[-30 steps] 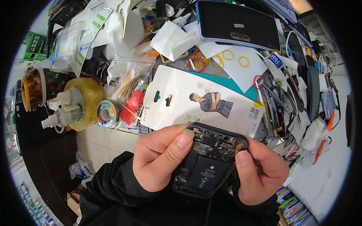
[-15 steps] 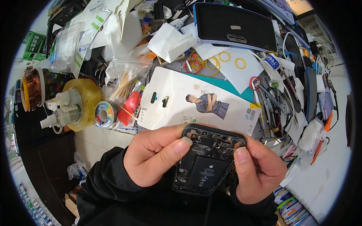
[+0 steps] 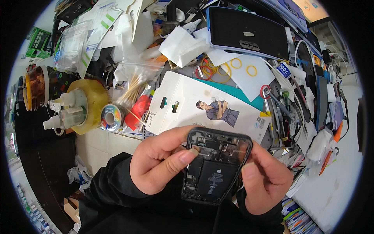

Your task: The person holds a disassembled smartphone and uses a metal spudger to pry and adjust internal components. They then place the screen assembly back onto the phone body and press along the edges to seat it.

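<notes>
Gripping the opened phone [image 3: 213, 167] between both hands, I kept its long axis pointing away, left hand [image 3: 161, 163] thumb pressing its upper innards, right hand [image 3: 263, 181] clasping its right edge.

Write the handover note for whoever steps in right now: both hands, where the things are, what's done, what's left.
Left hand: grips the left edge of the opened phone, thumb tip pressed on the parts near its top.
Right hand: holds the phone's right edge, thumb along the frame.
Phone: held above the desk edge, insides facing up, black battery in place.
Nearby: white card package just beyond the phone; small tape roll and yellow tape roll to the left; hand tools to the right.
Done: phone is open.
Left: battery and inner parts are not removed.
</notes>
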`<move>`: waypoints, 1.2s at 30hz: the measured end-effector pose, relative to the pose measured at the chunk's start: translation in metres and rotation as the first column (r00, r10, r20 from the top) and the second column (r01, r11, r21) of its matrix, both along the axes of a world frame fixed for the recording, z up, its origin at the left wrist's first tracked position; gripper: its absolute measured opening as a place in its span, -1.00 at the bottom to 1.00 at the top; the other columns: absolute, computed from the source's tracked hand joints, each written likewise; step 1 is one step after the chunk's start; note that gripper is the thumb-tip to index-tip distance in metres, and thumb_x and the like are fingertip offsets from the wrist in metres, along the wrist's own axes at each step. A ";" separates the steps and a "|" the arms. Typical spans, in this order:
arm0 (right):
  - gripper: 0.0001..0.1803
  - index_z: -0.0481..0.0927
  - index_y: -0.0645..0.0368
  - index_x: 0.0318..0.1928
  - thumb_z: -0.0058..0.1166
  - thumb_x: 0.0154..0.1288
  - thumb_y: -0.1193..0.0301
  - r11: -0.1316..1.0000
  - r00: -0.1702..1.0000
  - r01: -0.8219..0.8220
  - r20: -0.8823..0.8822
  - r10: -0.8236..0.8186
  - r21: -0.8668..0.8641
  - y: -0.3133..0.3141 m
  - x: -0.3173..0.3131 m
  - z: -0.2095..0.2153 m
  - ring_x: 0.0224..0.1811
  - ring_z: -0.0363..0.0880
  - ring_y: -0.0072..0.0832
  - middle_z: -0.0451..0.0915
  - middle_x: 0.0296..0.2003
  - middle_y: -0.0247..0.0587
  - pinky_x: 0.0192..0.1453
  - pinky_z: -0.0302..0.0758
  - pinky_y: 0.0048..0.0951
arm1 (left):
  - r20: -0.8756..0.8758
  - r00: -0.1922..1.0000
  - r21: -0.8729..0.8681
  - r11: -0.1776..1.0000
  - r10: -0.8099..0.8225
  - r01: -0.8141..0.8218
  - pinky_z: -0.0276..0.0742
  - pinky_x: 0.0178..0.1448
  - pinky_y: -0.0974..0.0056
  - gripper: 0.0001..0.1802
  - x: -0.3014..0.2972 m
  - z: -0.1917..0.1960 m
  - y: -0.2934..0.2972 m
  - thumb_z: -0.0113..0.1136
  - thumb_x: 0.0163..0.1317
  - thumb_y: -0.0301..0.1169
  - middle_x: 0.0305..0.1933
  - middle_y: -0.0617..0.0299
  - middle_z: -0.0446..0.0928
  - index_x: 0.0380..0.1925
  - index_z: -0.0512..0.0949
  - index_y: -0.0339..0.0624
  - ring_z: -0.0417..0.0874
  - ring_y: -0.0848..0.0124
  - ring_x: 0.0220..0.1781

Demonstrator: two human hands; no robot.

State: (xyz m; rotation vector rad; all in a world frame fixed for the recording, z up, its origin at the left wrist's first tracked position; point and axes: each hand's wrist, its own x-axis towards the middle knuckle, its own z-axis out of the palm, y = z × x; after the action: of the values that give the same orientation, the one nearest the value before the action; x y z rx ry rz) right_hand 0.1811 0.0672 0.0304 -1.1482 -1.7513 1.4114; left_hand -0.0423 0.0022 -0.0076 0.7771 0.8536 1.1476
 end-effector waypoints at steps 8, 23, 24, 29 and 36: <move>-0.68 0.66 0.47 0.15 0.16 0.43 0.66 0.995 0.995 0.049 -0.081 -0.056 -0.088 -0.002 -0.003 -0.003 -0.34 0.61 -0.75 0.78 -0.24 -0.14 -0.26 0.48 -0.75 | -0.034 0.999 0.028 0.999 0.039 -0.038 0.42 0.34 0.37 -0.49 0.004 -0.002 0.001 -0.05 0.63 -0.49 0.28 0.09 0.58 0.49 0.25 -0.46 0.55 0.50 0.25; -0.62 0.57 0.54 0.24 0.13 0.48 0.63 0.966 0.970 0.161 -0.149 -0.193 -0.204 0.001 -0.007 -0.013 -0.16 0.62 -0.66 0.75 -0.10 -0.11 -0.04 0.52 -0.67 | 0.010 1.000 -0.099 0.995 0.018 -0.016 0.52 -0.07 0.49 -0.41 0.006 -0.003 -0.003 -0.07 0.62 -0.54 0.12 0.19 0.66 0.58 0.14 -0.38 0.61 0.67 -0.15; -0.62 0.57 0.54 0.24 0.13 0.48 0.62 0.971 0.978 0.120 -0.143 -0.151 -0.206 0.001 -0.006 -0.012 -0.17 0.61 -0.67 0.75 -0.11 -0.12 -0.05 0.51 -0.68 | 0.032 0.998 -0.108 0.993 0.046 -0.042 0.52 -0.07 0.49 -0.42 0.008 -0.003 -0.004 -0.08 0.62 -0.54 0.11 0.19 0.67 0.57 0.14 -0.39 0.61 0.67 -0.16; -0.65 0.59 0.55 0.21 0.10 0.49 0.62 0.987 0.990 0.051 -0.123 -0.070 -0.153 0.001 -0.002 -0.011 -0.22 0.57 -0.71 0.74 -0.17 -0.18 -0.12 0.46 -0.69 | 0.002 0.995 -0.092 0.991 0.098 -0.098 0.51 -0.09 0.50 -0.41 0.013 -0.005 -0.005 -0.05 0.61 -0.54 0.02 0.19 0.71 0.57 0.14 -0.41 0.62 0.67 -0.21; -0.67 0.62 0.55 0.18 0.13 0.48 0.62 0.986 0.984 0.124 -0.118 -0.137 -0.115 -0.003 -0.003 -0.018 -0.28 0.55 -0.71 0.73 -0.24 -0.22 -0.17 0.45 -0.67 | 0.048 0.991 -0.144 0.983 0.123 -0.115 0.49 -0.12 0.50 -0.45 0.016 0.000 -0.004 0.00 0.61 -0.51 -0.05 0.25 0.70 0.53 0.22 -0.39 0.57 0.70 -0.26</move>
State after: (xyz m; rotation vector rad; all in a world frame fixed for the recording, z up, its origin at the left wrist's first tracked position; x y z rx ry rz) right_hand 0.1780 0.0644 0.0120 -1.1812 -1.5020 1.4789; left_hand -0.0264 -0.0015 -0.0074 0.5806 0.9334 1.1950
